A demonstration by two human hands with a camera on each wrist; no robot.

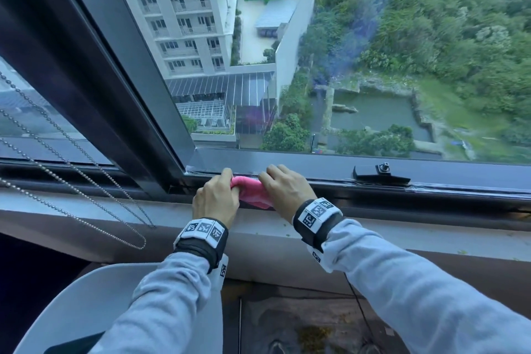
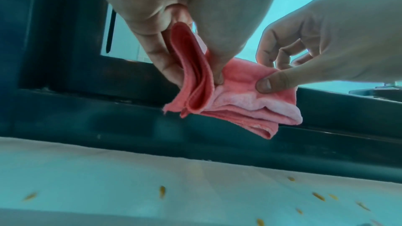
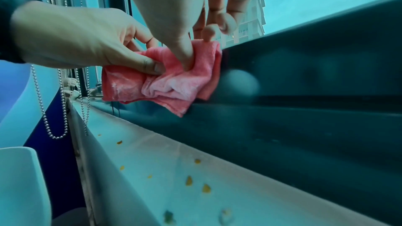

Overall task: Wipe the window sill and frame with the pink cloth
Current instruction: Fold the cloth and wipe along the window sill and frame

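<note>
A folded pink cloth (image 1: pixel 252 192) (image 2: pixel 234 99) (image 3: pixel 174 82) is held between both hands against the dark window frame (image 1: pixel 316 178), just right of the frame's upright corner post. My left hand (image 1: pixel 216 198) (image 2: pixel 191 44) pinches the cloth's left folds between thumb and fingers. My right hand (image 1: pixel 283 188) (image 3: pixel 185 37) pinches its right edge with thumb and forefinger; the other fingers are loosely curled. The pale window sill (image 1: pixel 373 234) (image 2: pixel 130 178) (image 3: pixel 195 186) lies just below the cloth and hands.
Small yellow-brown crumbs (image 3: pixel 188 180) (image 2: pixel 162 191) dot the sill. A black window latch (image 1: pixel 380 172) sits on the frame to the right. Bead chains (image 1: pixel 86 181) (image 3: pixel 63 95) hang at the left. A white chair back (image 1: pixel 94 296) stands below my left arm.
</note>
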